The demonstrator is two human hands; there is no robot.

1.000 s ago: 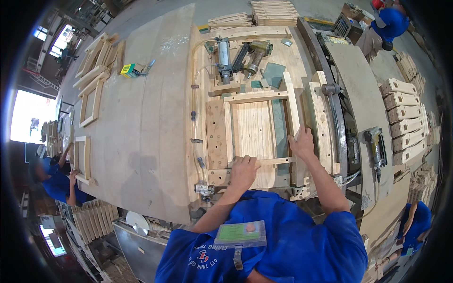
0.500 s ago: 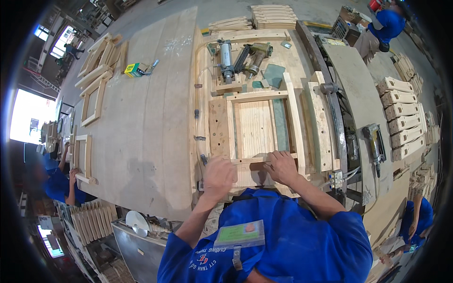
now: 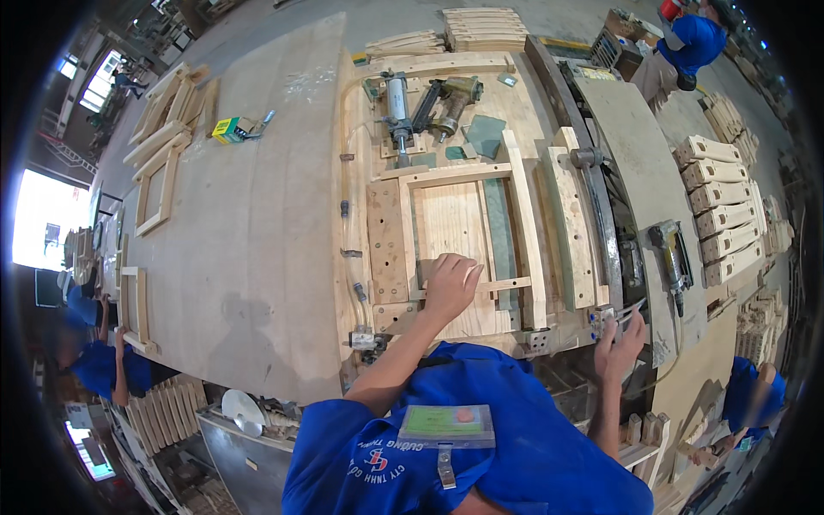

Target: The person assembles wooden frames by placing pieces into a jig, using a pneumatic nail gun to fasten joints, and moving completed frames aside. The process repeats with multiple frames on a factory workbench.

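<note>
Head view: left hand (image 3: 451,283) on wooden frame (image 3: 463,245); right hand (image 3: 620,343) at bench edge.

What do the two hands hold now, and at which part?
Left hand presses flat on the wooden frame, near its lower rail. Right hand touches a small control box; grip unclear.

A wide wooden workbench (image 3: 257,223) carries a wooden frame (image 3: 468,245) in a jig, two nail guns (image 3: 425,103), a small green-yellow box (image 3: 226,130) and loose frames (image 3: 159,184).
</note>
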